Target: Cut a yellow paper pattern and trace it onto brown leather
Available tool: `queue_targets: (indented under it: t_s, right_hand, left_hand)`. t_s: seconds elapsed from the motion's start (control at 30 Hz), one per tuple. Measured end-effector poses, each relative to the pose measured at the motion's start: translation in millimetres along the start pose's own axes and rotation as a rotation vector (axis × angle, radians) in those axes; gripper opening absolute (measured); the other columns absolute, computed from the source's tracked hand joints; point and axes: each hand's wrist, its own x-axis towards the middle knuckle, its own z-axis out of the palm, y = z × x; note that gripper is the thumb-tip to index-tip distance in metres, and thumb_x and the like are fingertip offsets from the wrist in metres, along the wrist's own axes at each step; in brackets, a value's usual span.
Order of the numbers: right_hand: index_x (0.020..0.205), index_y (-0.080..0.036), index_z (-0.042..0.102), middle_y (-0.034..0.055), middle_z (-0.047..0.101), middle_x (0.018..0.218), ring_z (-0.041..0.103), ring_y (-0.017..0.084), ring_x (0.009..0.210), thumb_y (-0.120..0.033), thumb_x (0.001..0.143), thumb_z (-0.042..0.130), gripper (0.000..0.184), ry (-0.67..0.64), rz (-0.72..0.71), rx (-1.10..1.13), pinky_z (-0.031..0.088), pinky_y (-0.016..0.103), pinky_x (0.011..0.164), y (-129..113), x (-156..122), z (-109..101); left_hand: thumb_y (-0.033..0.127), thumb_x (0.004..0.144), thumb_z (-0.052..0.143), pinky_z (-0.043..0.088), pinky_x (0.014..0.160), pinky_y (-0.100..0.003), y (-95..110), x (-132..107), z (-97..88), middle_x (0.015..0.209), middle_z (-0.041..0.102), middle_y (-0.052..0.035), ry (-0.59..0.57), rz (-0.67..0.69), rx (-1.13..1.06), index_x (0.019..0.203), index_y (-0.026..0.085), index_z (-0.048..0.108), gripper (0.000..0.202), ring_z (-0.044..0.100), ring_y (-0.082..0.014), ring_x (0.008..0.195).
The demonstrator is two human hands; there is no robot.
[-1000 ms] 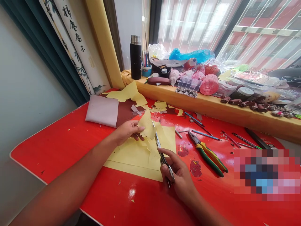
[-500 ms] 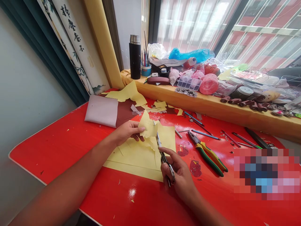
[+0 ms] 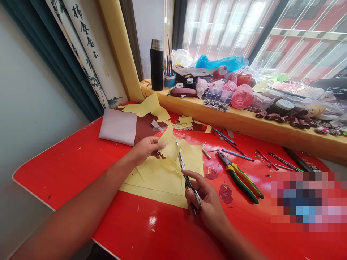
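Observation:
Between the thumb and fingers of my left hand (image 3: 148, 148) is a small, irregular piece of yellow paper (image 3: 168, 144), held up above the table. My right hand (image 3: 204, 196) is closed around the handles of a pair of scissors (image 3: 187, 177). The scissor blades point away from me and meet the right edge of the held piece. Beneath both hands lie larger yellow sheets (image 3: 162, 180), overlapping and partly hidden by the held piece.
Pliers with green and yellow handles (image 3: 240, 177) lie right of the sheets, near several thin rods (image 3: 238, 155). Yellow scraps (image 3: 146, 106) and a folded pinkish sheet (image 3: 118, 126) lie behind. A black thermos (image 3: 156, 66) stands on the cluttered sill (image 3: 176, 99).
The held yellow piece has shifted slightly left and tilted, with my left hand. The scissor blades lean a little more to the left. The view has shifted slightly.

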Motion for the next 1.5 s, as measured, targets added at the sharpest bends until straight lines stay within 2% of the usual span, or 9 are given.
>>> queue_targets:
  t_s: [0.2, 0.37, 0.53, 0.9, 1.07, 1.33, 1.5]
  right_hand:
    - [0.138, -0.024, 0.067, -0.0096, 0.044, 0.064, 0.047, 0.010, 0.042, -0.059, 0.092, 0.077, 0.058, -0.033, 0.011, -0.016, 0.046, 0.022, 0.037, 2.8, -0.3, -0.3]
    - [0.136, -0.023, 0.068, -0.0085, 0.043, 0.067, 0.039, 0.010, 0.047, -0.064, 0.091, 0.078, 0.062, -0.078, 0.007, -0.041, 0.043, 0.021, 0.038, 7.6, -1.6, -1.9]
    - [0.139, -0.024, 0.066, -0.0087, 0.044, 0.069, 0.046, 0.010, 0.042, -0.068, 0.092, 0.075, 0.065, -0.105, 0.039, -0.033, 0.042, 0.023, 0.039, 9.5, -3.2, -2.0]
    - [0.138, -0.023, 0.066, -0.0080, 0.049, 0.066, 0.052, 0.011, 0.042, -0.067, 0.092, 0.074, 0.064, -0.104, 0.025, -0.066, 0.040, 0.021, 0.038, 7.3, -1.8, -2.7]
    - [0.136, -0.024, 0.067, -0.0086, 0.046, 0.067, 0.047, 0.010, 0.042, -0.067, 0.091, 0.076, 0.063, -0.098, 0.021, -0.051, 0.040, 0.021, 0.038, 7.5, -2.6, -1.8]
    - [0.137, -0.025, 0.066, -0.0084, 0.045, 0.068, 0.047, 0.010, 0.044, -0.068, 0.091, 0.076, 0.064, -0.108, 0.026, -0.044, 0.040, 0.020, 0.038, 7.9, -1.3, -1.8]
    - [0.138, -0.024, 0.066, -0.0084, 0.043, 0.068, 0.041, 0.010, 0.046, -0.068, 0.091, 0.076, 0.066, -0.111, 0.018, -0.043, 0.043, 0.021, 0.038, 9.1, -1.3, -2.3]
  left_hand:
    - [0.059, 0.069, 0.092, 0.047, 0.054, -0.025, 1.3, 1.9, -0.4, 0.080, 0.073, -0.0038, 0.085, 0.049, 0.006, 0.093, 0.016, 0.077, 0.052, 0.063, -0.0132, 0.060]
    - [0.059, 0.066, 0.093, 0.045, 0.053, -0.024, 0.1, 3.5, -0.8, 0.082, 0.072, -0.0017, 0.169, 0.087, -0.046, 0.096, 0.017, 0.076, 0.055, 0.059, -0.0121, 0.064]
    - [0.065, 0.071, 0.088, 0.043, 0.050, -0.024, -0.3, 2.7, -0.6, 0.079, 0.071, -0.0012, 0.221, 0.136, 0.016, 0.094, 0.018, 0.073, 0.055, 0.057, -0.0127, 0.061]
    - [0.066, 0.069, 0.090, 0.044, 0.050, -0.024, -1.1, 3.2, 0.4, 0.078, 0.071, -0.0005, 0.215, 0.149, 0.013, 0.091, 0.018, 0.072, 0.056, 0.057, -0.0121, 0.060]
    - [0.065, 0.070, 0.089, 0.043, 0.050, -0.024, -0.6, 2.8, 0.7, 0.078, 0.072, -0.0006, 0.217, 0.140, 0.015, 0.091, 0.019, 0.072, 0.054, 0.057, -0.0124, 0.060]
    - [0.063, 0.074, 0.088, 0.042, 0.049, -0.023, -3.1, 4.0, -1.6, 0.076, 0.069, 0.0004, 0.206, 0.155, 0.031, 0.090, 0.018, 0.071, 0.051, 0.055, -0.0108, 0.059]
    - [0.063, 0.073, 0.088, 0.044, 0.050, -0.023, -2.7, 3.5, -0.8, 0.075, 0.070, 0.0006, 0.203, 0.138, 0.024, 0.093, 0.018, 0.073, 0.052, 0.056, -0.0113, 0.060]
